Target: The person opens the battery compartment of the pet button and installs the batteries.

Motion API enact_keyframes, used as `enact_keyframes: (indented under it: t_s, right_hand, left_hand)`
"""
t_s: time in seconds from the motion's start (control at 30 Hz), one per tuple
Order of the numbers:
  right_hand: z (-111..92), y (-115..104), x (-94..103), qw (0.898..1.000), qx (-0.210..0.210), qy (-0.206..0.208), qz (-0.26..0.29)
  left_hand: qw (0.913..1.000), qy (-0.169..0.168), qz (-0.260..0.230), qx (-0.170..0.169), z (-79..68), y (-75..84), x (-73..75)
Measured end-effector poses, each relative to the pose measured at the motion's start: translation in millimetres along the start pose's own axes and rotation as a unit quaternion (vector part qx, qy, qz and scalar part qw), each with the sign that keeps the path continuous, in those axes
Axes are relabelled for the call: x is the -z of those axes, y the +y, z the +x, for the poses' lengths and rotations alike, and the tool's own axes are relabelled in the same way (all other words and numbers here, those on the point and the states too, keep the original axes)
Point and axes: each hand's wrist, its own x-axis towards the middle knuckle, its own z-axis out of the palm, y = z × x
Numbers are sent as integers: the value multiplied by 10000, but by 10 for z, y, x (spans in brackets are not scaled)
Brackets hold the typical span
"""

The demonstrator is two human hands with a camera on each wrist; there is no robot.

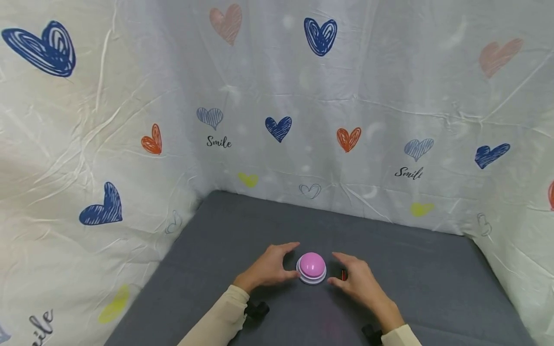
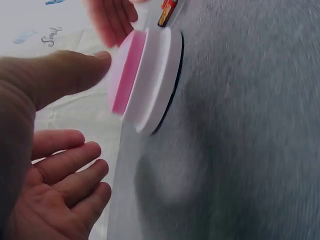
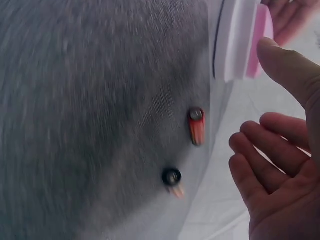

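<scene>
A pink-domed push button [image 1: 312,265] with a white round base sits on the grey table between my two hands. My left hand [image 1: 269,265] is on its left side, thumb and fingers spread apart. In the left wrist view the left thumb [image 2: 70,75] overlaps the dome's edge. My right hand [image 1: 360,282] mirrors it on the other side, with its thumb [image 3: 285,65] beside the pink dome in the right wrist view. Two small batteries, one red [image 3: 197,126] and one with a black end [image 3: 173,179], lie on the table near the right hand, which partly hides them in the head view.
Grey cloth [image 1: 259,216] covers the table. White curtains [image 1: 368,86] printed with hearts and the word "Smile" hang behind it and at both sides. Black wrist straps [image 1: 257,310] are on both forearms.
</scene>
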Motion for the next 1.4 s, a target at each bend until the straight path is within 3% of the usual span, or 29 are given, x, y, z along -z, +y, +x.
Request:
enact_keyframes:
  t_s: [0.37, 0.63, 0.87, 1.0, 1.17, 1.23, 1.4]
  right_hand:
    - [73, -17, -180, 9995, 78, -189, 223]
    - [102, -65, -242, 9996, 46, -265, 38]
    - [109, -113, -253, 9998, -32, -191, -22]
    - [95, -125, -228, 9993, -166, -321, 96]
    - [97, -144, -118, 9984, -293, -339, 334]
    - [104, -160, -50, 9987, -190, -255, 386]
    - [100, -204, 115, 9988, 173, -68, 455]
  left_hand:
    - [9998, -131, 146, -101, 76, 39, -203]
    - [9983, 115, 346, -464, 76, -15, -312]
    - [9986, 60, 505, -160, 65, 48, -325]
    - [9983, 81, 397, -428, 66, -38, -353]
    - [9992, -42, -35, -399, 45, 45, -230]
    - [9994, -78, -219, -242, 38, 142, -141]
    - [9988, -10, -466, -145, 23, 204, -28]
